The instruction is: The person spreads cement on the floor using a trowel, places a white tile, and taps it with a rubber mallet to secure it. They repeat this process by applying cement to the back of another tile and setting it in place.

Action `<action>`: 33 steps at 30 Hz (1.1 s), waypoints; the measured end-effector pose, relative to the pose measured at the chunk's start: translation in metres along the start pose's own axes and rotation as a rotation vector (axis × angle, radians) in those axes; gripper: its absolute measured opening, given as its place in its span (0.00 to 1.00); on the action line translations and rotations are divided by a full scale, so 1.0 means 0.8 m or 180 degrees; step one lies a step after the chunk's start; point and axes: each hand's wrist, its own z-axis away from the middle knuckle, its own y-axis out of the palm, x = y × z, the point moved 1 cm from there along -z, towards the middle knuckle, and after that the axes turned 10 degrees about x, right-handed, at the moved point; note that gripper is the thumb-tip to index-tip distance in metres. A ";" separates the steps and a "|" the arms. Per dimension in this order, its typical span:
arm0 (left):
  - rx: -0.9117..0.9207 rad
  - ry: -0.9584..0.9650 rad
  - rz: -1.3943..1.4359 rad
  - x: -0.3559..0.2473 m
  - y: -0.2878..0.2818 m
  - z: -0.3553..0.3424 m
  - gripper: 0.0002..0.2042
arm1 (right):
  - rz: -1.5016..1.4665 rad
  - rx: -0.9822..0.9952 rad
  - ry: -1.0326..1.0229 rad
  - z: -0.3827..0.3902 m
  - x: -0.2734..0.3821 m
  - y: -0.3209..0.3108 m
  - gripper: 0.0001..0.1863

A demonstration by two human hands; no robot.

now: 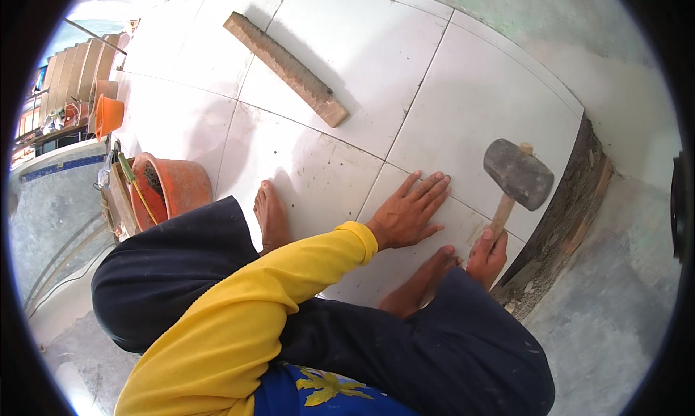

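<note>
My left hand (pixel 410 213) lies flat on a white floor tile (pixel 311 171), its fingers stretched toward the upper right. The yellow sleeve of that arm crosses over my bent legs. At the right, my right hand (pixel 486 258) is wrapped round the wooden handle of a rubber mallet (pixel 518 174). The mallet's dark head is above the tiles near their right edge; whether it touches them I cannot tell. My two bare feet rest on the tiles, one on either side of my left hand. Part of my right hand is hidden behind my knee.
A rough wooden beam (pixel 286 67) lies across the tiles farther off. To the left stands an orange bucket (pixel 174 188) with dark material inside, a green-handled tool leaning at it. Another orange container (pixel 109 116) sits beyond. Along the right, the tiles end at a rubble-filled gap (pixel 561 231).
</note>
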 end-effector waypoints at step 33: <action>-0.0336 -0.0238 -0.0586 0.152 -0.098 -0.101 0.41 | -0.1093 -0.0082 0.0713 -0.050 0.060 0.037 0.19</action>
